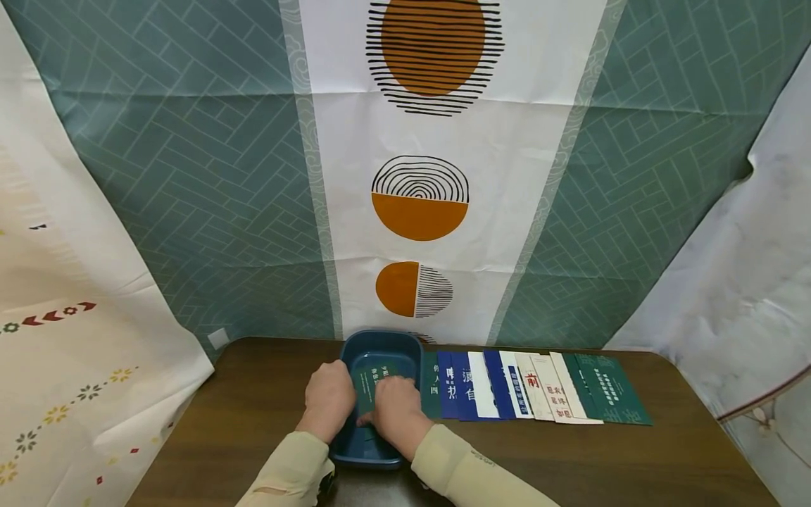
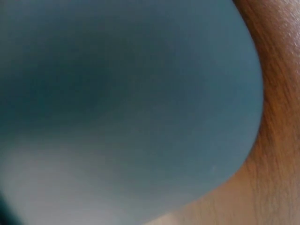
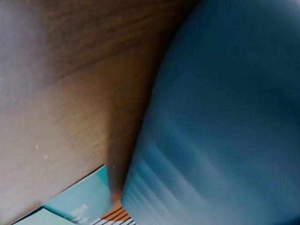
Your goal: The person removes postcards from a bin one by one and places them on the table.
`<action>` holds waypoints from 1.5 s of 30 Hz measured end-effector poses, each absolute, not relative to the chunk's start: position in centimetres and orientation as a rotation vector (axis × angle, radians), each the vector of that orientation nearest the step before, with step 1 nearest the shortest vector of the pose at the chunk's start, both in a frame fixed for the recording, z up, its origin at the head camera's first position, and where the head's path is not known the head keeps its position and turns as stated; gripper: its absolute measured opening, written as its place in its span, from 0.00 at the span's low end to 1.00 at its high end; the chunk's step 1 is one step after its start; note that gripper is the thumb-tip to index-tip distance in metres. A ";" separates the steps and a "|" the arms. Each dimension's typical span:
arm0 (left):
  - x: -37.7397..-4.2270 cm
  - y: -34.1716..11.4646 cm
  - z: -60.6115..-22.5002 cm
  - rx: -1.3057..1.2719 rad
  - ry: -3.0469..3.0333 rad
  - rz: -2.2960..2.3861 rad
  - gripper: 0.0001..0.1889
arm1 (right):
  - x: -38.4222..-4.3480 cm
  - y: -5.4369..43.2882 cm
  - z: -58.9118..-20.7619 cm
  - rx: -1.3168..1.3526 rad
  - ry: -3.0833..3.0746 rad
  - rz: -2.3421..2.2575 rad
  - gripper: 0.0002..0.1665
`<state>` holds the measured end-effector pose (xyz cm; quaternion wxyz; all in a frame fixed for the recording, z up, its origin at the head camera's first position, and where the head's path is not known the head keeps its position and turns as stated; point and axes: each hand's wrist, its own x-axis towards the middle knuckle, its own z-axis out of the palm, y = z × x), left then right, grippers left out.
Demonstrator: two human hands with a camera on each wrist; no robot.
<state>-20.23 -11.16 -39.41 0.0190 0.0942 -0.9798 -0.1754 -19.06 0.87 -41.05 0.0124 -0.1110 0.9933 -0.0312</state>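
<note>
A dark blue plastic basin (image 1: 374, 462) sits near the left part of the table, with a green card bearing pale writing (image 1: 367, 384) lying inside it. My left hand (image 1: 331, 396) grips the basin's left rim, its fingertips hidden from above. Over the right side my right hand (image 1: 398, 412) holds the rim, the thumb reaching inward above the card. Close up, the basin wall (image 2: 187, 103) fills most of the left wrist view. In the right wrist view, the basin's ribbed side (image 3: 211, 140) takes up the right half; neither hand shows there.
Right of the basin, a row of overlapping cards (image 1: 538, 387) in green, blue and cream runs along the back of the brown wooden table (image 1: 507, 458). Behind hangs a green and white patterned cloth (image 1: 342, 211). A flowered pale cloth (image 1: 82, 338) borders the table's left edge.
</note>
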 end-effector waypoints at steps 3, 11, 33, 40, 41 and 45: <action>-20.3 -11.1 -39.5 0.299 -3.050 -0.544 0.08 | -19.2 0.9 -41.3 -0.316 3.090 -0.112 0.51; -20.6 -11.0 -39.7 0.303 -3.046 -0.540 0.08 | -19.5 0.9 -41.2 -0.274 3.157 -0.031 0.57; -20.5 -11.0 -39.7 0.328 -3.044 -0.544 0.08 | -20.5 3.1 -38.8 -0.293 3.196 -0.535 0.13; -20.4 -11.0 -39.6 0.330 -3.036 -0.541 0.08 | -20.5 4.2 -37.9 -0.227 3.051 -0.866 0.16; -20.4 -11.0 -39.6 0.333 -3.039 -0.542 0.09 | -20.5 4.4 -37.8 -0.213 3.029 -0.912 0.15; -20.3 -11.0 -39.5 0.336 -3.050 -0.539 0.09 | -20.5 5.0 -37.6 -0.181 2.931 -1.092 0.10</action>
